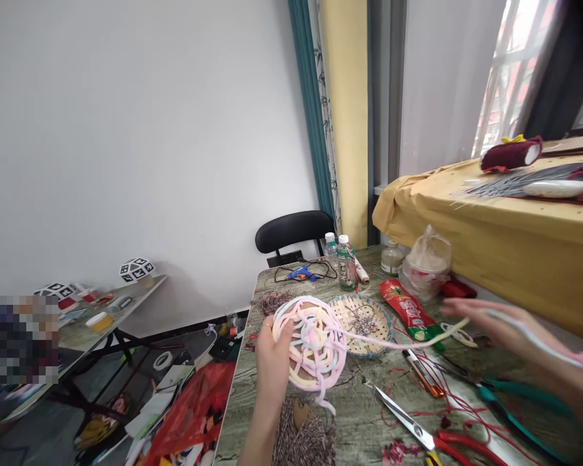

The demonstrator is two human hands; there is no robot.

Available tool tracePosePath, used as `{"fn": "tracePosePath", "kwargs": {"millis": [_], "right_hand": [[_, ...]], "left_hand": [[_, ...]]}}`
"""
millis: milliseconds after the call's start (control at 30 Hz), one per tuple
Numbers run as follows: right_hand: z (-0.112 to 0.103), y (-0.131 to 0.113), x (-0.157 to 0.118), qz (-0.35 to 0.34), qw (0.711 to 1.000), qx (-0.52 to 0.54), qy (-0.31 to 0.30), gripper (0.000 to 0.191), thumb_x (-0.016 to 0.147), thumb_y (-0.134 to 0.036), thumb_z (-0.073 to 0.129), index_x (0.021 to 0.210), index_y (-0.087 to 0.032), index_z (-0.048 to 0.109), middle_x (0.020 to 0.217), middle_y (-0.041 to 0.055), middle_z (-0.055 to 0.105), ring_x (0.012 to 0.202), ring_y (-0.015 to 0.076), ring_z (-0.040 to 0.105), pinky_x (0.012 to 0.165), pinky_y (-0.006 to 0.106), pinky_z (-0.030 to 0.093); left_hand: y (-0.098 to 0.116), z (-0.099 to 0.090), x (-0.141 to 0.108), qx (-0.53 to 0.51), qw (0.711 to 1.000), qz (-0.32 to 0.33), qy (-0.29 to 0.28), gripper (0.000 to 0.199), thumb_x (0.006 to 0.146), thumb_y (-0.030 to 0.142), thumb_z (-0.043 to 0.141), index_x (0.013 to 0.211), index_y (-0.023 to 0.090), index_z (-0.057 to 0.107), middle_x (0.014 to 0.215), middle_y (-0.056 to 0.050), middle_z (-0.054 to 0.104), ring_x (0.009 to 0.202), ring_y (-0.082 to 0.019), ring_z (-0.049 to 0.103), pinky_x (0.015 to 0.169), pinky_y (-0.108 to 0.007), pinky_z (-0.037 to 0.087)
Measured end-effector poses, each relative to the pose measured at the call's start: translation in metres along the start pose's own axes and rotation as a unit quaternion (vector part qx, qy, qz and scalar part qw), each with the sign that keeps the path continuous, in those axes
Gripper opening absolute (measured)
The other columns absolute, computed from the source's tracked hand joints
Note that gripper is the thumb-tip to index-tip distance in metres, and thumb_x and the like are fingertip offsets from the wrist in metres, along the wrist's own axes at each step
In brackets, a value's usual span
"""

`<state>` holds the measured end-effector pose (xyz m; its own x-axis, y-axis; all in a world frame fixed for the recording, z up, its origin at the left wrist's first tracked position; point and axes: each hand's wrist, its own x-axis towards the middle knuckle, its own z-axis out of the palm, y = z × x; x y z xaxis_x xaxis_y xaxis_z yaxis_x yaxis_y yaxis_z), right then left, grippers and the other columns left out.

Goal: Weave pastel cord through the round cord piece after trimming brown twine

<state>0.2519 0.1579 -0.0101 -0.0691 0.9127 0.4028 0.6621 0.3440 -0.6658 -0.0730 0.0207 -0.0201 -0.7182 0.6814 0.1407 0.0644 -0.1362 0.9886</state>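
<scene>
My left hand [272, 353] grips the left rim of a round woven yarn disc [315, 343], a spoked wheel in pink, yellow and pale blue, held up above the table. From the disc a strand of the same soft yarn [398, 346] stretches right to my right hand [508, 333]. That hand is blurred, its fingers long and pointing left, with the yarn passing between them and over its back. Behind the disc lies a shallow woven basket [369, 323] with bits of yarn in it. A short yarn tail hangs from the disc's lower edge.
Scissors [412, 424], teal-handled pliers [510, 414], a box cutter [423, 374] and red threads lie at the right. Brown yarn [304, 440] is at the front. Bottles [346, 265], a blue glue gun [301, 273] and a red-green packet [408, 310] stand or lie farther back.
</scene>
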Motion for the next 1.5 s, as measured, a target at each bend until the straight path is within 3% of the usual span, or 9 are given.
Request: {"fn": "tracePosePath", "kwargs": {"millis": [167, 433, 533, 633, 900, 1100, 1267, 1400, 1500], "right_hand": [[0.020, -0.036, -0.031, -0.038, 0.997, -0.054, -0.035, 0.026, 0.082, -0.037, 0.060, 0.092, -0.025, 0.081, 0.094, 0.0174, 0.080, 0.075, 0.0420, 0.072, 0.054, 0.043, 0.043], [0.052, -0.128, -0.082, -0.174, 0.952, 0.168, -0.188, 0.023, 0.081, -0.028, 0.060, 0.091, -0.024, 0.081, 0.080, 0.0070, 0.073, 0.068, 0.0233, 0.068, 0.063, 0.034, 0.052], [0.052, -0.131, -0.081, -0.149, 0.928, 0.228, -0.254, 0.035, 0.065, -0.011, 0.067, 0.094, -0.025, 0.081, 0.074, 0.0023, 0.073, 0.059, 0.0187, 0.065, 0.053, 0.027, 0.051], [0.046, -0.130, -0.075, -0.006, 0.879, 0.363, -0.309, 0.028, 0.068, -0.022, 0.073, 0.095, -0.024, 0.081, 0.070, 0.0006, 0.072, 0.049, 0.0141, 0.058, 0.043, 0.022, 0.044], [0.062, -0.141, -0.075, 0.141, 0.812, 0.503, -0.259, 0.037, 0.069, -0.051, 0.080, 0.060, -0.018, 0.066, 0.041, -0.0087, 0.039, 0.037, 0.0071, 0.024, 0.037, 0.022, 0.018], [0.073, -0.136, -0.089, 0.104, 0.800, 0.565, -0.174, 0.037, 0.069, -0.051, 0.080, 0.063, -0.021, 0.059, 0.070, -0.0002, 0.061, 0.062, 0.0149, 0.051, 0.056, 0.024, 0.041], [0.071, -0.123, -0.093, 0.095, 0.787, 0.580, -0.188, 0.041, 0.067, -0.054, 0.081, 0.067, -0.023, 0.054, 0.058, -0.0020, 0.060, 0.045, 0.0118, 0.044, 0.044, 0.022, 0.034], [0.053, -0.119, -0.092, 0.084, 0.828, 0.529, -0.163, 0.026, 0.080, -0.042, 0.076, 0.074, -0.025, 0.058, 0.070, 0.0018, 0.073, 0.050, 0.0136, 0.054, 0.048, 0.022, 0.039], [0.039, -0.119, -0.097, -0.025, 0.861, 0.471, -0.190, 0.018, 0.076, -0.037, 0.077, 0.068, -0.027, 0.065, 0.065, 0.0009, 0.071, 0.052, 0.0170, 0.060, 0.048, 0.025, 0.046]], "left_hand": [[0.014, 0.011, -0.011, -0.038, 0.999, -0.004, -0.028, 0.039, 0.072, 0.044, 0.078, 0.097, 0.015, 0.069, 0.094, -0.011, 0.078, 0.089, -0.029, 0.072, 0.082, -0.039, 0.054], [0.027, 0.016, -0.031, -0.065, 0.998, 0.000, -0.011, 0.040, 0.080, 0.043, 0.072, 0.109, 0.017, 0.063, 0.106, -0.011, 0.076, 0.099, -0.028, 0.071, 0.086, -0.038, 0.055], [0.033, 0.018, -0.039, -0.078, 0.997, 0.016, 0.020, 0.041, 0.081, 0.043, 0.071, 0.111, 0.017, 0.061, 0.105, -0.010, 0.076, 0.099, -0.029, 0.071, 0.083, -0.037, 0.057], [0.034, 0.022, -0.047, -0.065, 0.993, 0.072, 0.061, 0.035, 0.082, 0.041, 0.070, 0.107, 0.018, 0.060, 0.099, -0.010, 0.077, 0.090, -0.026, 0.074, 0.075, -0.032, 0.059], [0.010, 0.039, -0.071, -0.104, 0.981, 0.135, 0.096, 0.036, 0.083, 0.043, 0.070, 0.107, 0.021, 0.054, 0.090, -0.007, 0.077, 0.077, -0.022, 0.074, 0.071, -0.029, 0.058], [0.016, 0.043, -0.063, -0.030, 0.985, 0.105, 0.130, 0.037, 0.084, 0.044, 0.065, 0.108, 0.018, 0.054, 0.101, -0.012, 0.074, 0.088, -0.026, 0.072, 0.076, -0.033, 0.056], [0.020, 0.041, -0.050, 0.025, 0.988, 0.074, 0.136, 0.040, 0.085, 0.049, 0.060, 0.108, 0.016, 0.056, 0.109, -0.016, 0.071, 0.097, -0.031, 0.069, 0.083, -0.041, 0.053], [0.020, 0.041, -0.047, 0.031, 0.988, 0.084, 0.124, 0.038, 0.085, 0.049, 0.060, 0.106, 0.017, 0.058, 0.107, -0.015, 0.072, 0.096, -0.029, 0.069, 0.084, -0.040, 0.053], [0.021, 0.040, -0.042, 0.038, 0.987, 0.094, 0.126, 0.039, 0.086, 0.049, 0.059, 0.108, 0.017, 0.057, 0.107, -0.015, 0.072, 0.095, -0.029, 0.070, 0.082, -0.040, 0.054]]}}
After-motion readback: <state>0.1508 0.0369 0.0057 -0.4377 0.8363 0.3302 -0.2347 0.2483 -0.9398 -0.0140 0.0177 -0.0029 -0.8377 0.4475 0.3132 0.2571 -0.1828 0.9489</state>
